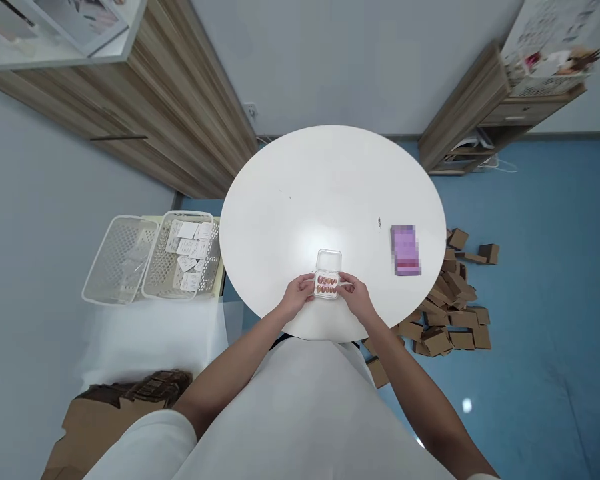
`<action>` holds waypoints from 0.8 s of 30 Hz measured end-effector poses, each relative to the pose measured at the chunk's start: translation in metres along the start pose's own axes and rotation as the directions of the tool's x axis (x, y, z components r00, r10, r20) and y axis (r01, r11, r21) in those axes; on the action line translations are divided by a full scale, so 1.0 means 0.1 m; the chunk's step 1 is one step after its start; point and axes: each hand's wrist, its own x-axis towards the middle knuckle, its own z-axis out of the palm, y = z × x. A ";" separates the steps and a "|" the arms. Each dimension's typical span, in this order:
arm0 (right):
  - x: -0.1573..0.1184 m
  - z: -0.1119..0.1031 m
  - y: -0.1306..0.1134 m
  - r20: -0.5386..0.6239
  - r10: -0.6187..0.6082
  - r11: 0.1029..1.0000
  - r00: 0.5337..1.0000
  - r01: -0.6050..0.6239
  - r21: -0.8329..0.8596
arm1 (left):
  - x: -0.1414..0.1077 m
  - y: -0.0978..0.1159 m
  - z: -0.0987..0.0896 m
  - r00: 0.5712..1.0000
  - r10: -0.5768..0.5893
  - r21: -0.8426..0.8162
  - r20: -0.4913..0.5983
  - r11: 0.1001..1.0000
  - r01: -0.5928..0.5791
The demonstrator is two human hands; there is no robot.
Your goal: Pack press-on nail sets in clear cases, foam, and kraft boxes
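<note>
A small clear case (329, 261) lies near the front edge of the round white table (330, 173), its lid tipped back away from me. Inside are two rows of several reddish-brown press-on nails (327, 285). My left hand (299, 295) grips the left side of the case with its fingers. On the other side, my right hand (355, 293) holds the right edge between thumb and fingers. A purple packet (405, 251), blurred by pixelation, rests on the right part of the table.
Left of the table stand two white baskets, one (210, 265) with white paper slips, the other (111, 260) with clear plastic bags. Brown small boxes (460, 287) are piled on the floor at the right. A wooden cabinet (460, 113) stands back right.
</note>
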 end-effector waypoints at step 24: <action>-0.78 0.28 -0.39 0.025 -0.188 0.932 0.982 0.170 0.321 | -0.67 0.27 -0.38 0.930 0.067 -0.125 0.361 0.992 -0.023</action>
